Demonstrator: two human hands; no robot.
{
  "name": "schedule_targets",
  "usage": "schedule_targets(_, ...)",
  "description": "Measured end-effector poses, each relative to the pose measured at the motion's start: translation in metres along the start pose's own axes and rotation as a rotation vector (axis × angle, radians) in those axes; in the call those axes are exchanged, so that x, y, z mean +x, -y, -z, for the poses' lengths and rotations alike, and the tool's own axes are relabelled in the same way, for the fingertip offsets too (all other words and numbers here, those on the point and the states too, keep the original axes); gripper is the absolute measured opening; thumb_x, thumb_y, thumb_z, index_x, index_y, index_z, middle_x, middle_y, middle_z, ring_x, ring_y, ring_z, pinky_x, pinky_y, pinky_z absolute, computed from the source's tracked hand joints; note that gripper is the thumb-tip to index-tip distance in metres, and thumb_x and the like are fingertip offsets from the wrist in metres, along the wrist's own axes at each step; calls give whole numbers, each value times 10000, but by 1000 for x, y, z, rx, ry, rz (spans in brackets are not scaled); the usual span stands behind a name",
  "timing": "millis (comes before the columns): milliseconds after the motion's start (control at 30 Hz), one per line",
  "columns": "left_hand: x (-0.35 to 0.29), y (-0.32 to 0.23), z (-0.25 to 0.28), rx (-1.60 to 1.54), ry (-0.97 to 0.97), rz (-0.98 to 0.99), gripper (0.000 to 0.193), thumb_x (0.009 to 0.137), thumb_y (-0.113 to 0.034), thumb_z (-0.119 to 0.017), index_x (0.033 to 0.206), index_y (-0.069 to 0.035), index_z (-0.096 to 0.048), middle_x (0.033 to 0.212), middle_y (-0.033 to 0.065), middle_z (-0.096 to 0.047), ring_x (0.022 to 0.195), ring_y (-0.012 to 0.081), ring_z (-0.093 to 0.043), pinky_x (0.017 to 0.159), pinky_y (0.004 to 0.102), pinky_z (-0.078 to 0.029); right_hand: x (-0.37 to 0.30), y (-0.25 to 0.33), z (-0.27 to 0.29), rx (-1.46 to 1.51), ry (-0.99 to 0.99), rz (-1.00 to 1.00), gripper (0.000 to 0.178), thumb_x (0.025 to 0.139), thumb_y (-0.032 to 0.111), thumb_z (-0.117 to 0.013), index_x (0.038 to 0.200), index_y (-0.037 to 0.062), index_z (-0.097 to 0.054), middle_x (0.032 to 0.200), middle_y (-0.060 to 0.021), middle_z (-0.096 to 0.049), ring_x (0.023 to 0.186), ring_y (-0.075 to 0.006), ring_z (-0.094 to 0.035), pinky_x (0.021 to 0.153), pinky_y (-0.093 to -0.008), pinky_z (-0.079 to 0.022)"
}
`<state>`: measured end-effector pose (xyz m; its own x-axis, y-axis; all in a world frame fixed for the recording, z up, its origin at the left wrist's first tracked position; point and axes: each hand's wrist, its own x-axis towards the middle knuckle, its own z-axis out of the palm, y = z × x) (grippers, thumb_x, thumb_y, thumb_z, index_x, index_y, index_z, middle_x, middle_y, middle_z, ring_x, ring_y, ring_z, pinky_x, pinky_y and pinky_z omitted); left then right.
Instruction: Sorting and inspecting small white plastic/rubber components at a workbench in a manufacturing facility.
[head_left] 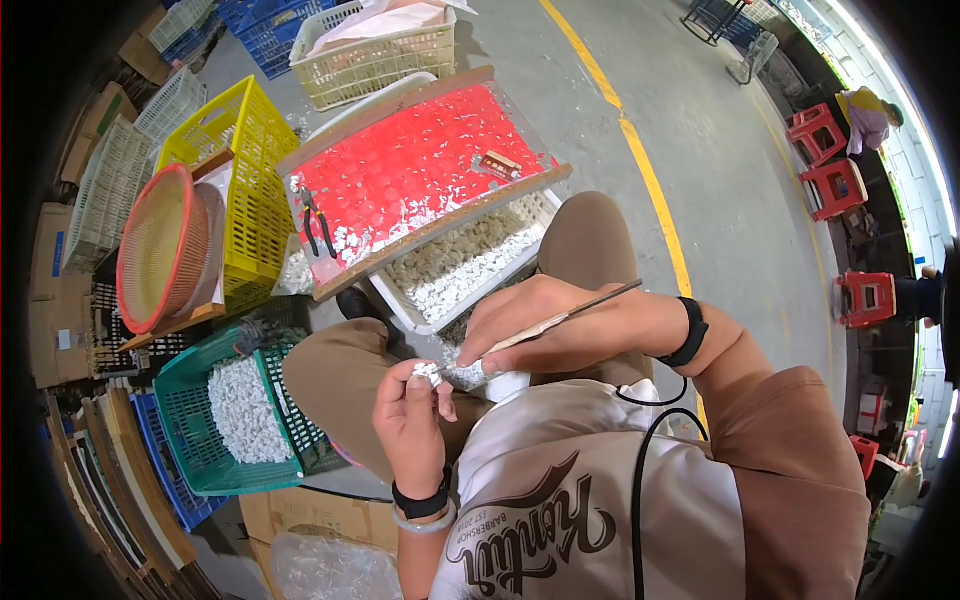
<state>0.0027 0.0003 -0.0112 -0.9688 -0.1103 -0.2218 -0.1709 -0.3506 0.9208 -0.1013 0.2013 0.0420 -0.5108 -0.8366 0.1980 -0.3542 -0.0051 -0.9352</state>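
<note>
My left hand (412, 420) pinches a small white piece (428, 373) between thumb and fingers, above my lap. Close beside it, my right hand (535, 312) is closed round a slim tool (548, 327) with a pale, worn shaft and a dark, thin rear end. The tool's front tip, near the white piece, is too small to make out. Past my hands, a red-topped board (400, 165) lies across a white tub (460, 275) holding many white bits. On the board are pliers (316, 222) with dark handles, a small brownish block (500, 165) and scattered white scraps.
At my left stand a green basket (185, 440) with white pieces, a yellow crate (262, 200) and a round orange-rimmed sieve (128, 275). A cream crate (375, 75) is beyond the board. Red stools (835, 187) and another person (868, 118) are far right. A black cable (640, 500) crosses my shirt.
</note>
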Motion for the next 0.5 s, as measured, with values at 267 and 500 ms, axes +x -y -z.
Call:
schedule_targets(267,-4,-1,4,144,-17,8,266,948,-95,-480,1168,35,-553,789,57,-585,599,78,-512,534,211,-466,3,-7,-13,-123,22,79,225,845,189,-583,975,12,-635,930,-165,-638,895,-329,-605,793,-393,-481)
schedule_targets(500,-2,-10,4,48,-87,42,271,948,-98,-475,1176,33,-542,767,46,-569,593,68,-496,535,220,-492,-2,-31,5,-346,-77,-24,193,832,110,-593,976,-11,-635,938,-171,-651,866,-319,-625,761,-384,-508)
